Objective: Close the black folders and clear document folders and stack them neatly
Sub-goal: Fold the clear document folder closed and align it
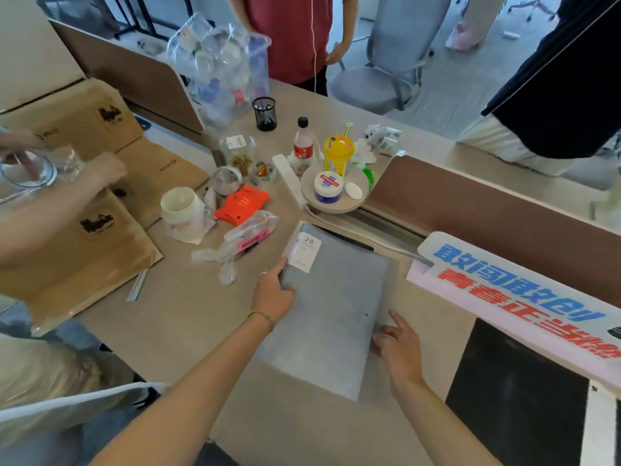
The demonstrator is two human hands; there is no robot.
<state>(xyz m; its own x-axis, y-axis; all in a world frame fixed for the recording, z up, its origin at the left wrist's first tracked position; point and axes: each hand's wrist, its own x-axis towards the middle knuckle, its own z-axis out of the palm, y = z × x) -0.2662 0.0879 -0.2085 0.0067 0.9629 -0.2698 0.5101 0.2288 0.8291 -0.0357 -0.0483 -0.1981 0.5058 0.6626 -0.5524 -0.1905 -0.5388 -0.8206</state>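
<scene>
The grey translucent plastic document folder (pixel 331 304) lies closed and flat on the beige desk (pixel 188 317) between both hands: the left hand (pixel 272 294) grips its left edge, thumb on top, while the right hand (pixel 398 348) rests loosely spread at its right edge, with bare desk toward the person. A white sign with blue and red lettering (pixel 524 297) crowds the space beyond the right hand, its far end cut off. Crumpled clear plastic bags (pixel 240 242) and an orange pouch (pixel 242 204) lie beyond the left hand; whether another folder lies underneath cannot be told.
</scene>
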